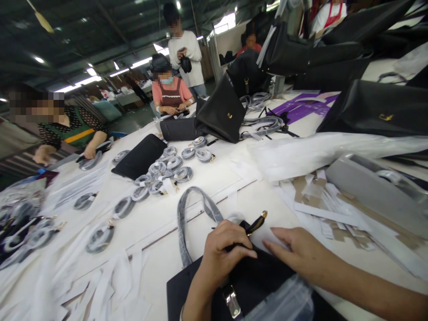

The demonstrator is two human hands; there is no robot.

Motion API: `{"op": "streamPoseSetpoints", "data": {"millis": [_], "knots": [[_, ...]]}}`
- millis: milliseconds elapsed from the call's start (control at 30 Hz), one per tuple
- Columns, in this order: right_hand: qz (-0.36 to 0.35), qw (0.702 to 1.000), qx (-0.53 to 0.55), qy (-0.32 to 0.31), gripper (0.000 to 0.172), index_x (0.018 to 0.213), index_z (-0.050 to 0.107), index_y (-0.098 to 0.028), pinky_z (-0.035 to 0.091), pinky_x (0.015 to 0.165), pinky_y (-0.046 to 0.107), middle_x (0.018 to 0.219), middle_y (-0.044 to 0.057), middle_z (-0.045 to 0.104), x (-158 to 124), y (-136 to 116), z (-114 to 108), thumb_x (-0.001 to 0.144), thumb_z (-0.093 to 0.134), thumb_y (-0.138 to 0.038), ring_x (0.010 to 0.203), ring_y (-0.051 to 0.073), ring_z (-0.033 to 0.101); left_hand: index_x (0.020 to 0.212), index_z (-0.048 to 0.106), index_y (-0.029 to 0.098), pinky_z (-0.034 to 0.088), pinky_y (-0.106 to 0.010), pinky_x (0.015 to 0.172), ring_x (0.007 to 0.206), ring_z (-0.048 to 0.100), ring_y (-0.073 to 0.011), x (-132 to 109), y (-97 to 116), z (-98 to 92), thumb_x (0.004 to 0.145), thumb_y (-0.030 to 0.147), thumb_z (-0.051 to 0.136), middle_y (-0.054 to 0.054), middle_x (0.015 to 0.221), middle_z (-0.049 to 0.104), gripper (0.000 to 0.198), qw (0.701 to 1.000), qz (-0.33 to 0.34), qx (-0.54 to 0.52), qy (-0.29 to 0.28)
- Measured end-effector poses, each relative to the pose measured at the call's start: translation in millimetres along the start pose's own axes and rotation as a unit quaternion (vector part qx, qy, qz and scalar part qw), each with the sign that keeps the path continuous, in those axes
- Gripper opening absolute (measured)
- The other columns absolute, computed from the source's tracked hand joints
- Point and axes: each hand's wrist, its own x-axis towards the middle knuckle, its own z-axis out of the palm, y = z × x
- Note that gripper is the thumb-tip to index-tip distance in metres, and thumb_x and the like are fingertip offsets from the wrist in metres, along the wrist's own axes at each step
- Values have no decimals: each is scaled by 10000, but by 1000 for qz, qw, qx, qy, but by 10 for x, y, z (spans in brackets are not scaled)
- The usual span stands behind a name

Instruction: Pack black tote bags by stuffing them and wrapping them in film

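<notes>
A black handbag [187,285] lies before me at the bottom, with a metal clasp [232,302] on its front and clear film over part of it. Its handle [182,223], wrapped in clear plastic, arches up at the left. My left hand [224,245] is closed at the bag's top edge, fingers curled over it. A short black strap with a gold-coloured end [257,223] sticks up beside these fingers. My right hand [297,254] has a whitish wrapping sheet [267,236] between its thumb and fingers, at the bag's upper edge.
Several plastic-wrapped coiled straps [174,162] lie across the white table [160,236]. Black bags [222,113] stand further back. Paper strips [110,285] spread at the left; cardboard scraps [314,191] and a grey box [374,187] are at the right. Co-workers [172,91] are beyond.
</notes>
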Motion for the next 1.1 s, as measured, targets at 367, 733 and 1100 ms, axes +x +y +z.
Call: {"op": "streamPoseSetpoints", "data": {"millis": [367, 733, 1100], "knots": [[-49, 964, 145, -215, 182, 804, 704, -244, 509, 650, 302, 707, 1, 640, 369, 229, 118, 751, 652, -410, 709, 215, 618, 876, 742, 261, 506, -323, 789, 855, 671, -223, -34, -654, 549, 679, 24, 759, 3, 859, 728, 309, 975, -185, 84, 86], [13, 998, -42, -33, 472, 1208, 691, -271, 501, 929, 389, 1121, 62, 725, -486, 344, -647, 896, 523, -583, 1033, 286, 653, 1229, 641, 235, 451, -471, 1059, 1214, 565, -244, 24, -645, 454, 916, 160, 581, -86, 1281, 635, 327, 974, -78, 211, -8], [-70, 980, -142, 121, 366, 1071, 767, -322, 486, 991, 500, 1091, 85, 740, -1024, 1266, -198, 816, 594, -518, 1069, 360, 654, 1115, 673, 256, 534, -321, 913, 1017, 680, -189, 30, 152, 683, 926, 202, 571, -19, 1074, 736, 221, 947, 78, 271, -151]]}}
